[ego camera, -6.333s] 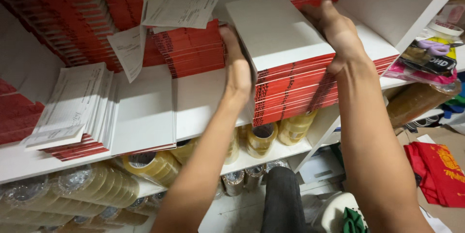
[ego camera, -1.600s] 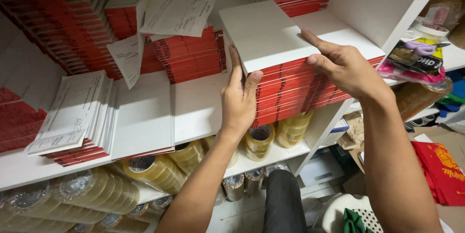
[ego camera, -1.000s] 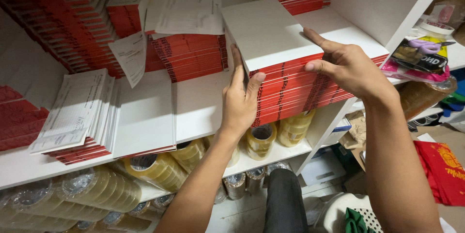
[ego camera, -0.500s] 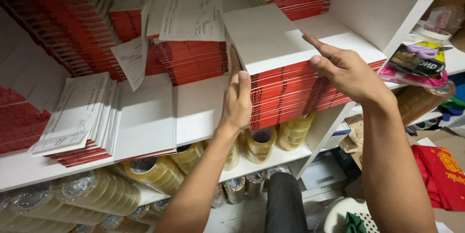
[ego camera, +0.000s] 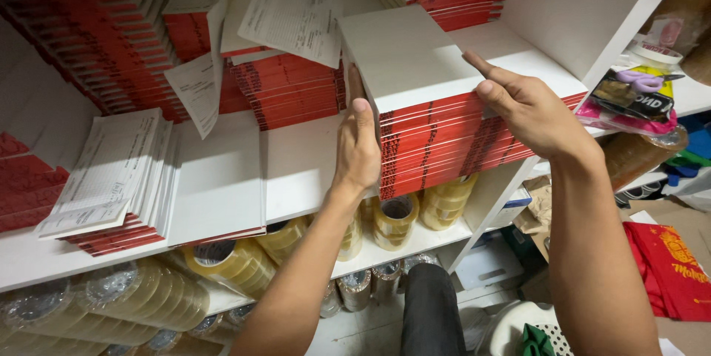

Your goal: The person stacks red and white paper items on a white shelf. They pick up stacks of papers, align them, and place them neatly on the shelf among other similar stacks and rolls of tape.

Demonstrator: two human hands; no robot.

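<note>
1. Two bare hands square up a tall stack of red booklets with a white cover on top, standing at the right end of a white shelf.
2. Left hand lies flat against the stack's left side, fingers straight and open, pressing the edges rather than gripping.
3. Right hand rests at the top front edge, fingers spread and loosely open, thumb on the red spines; it clasps nothing.
4. Done well, this step seems to call for even pressure from both sides, palms flat, so the spines line up without the upper booklets sliding back.
5. Loose printed sheets lie on a lower red pile just left of the stack; another pile of forms sits farther left.
6. Rolls of clear tape fill the shelf below.
</note>
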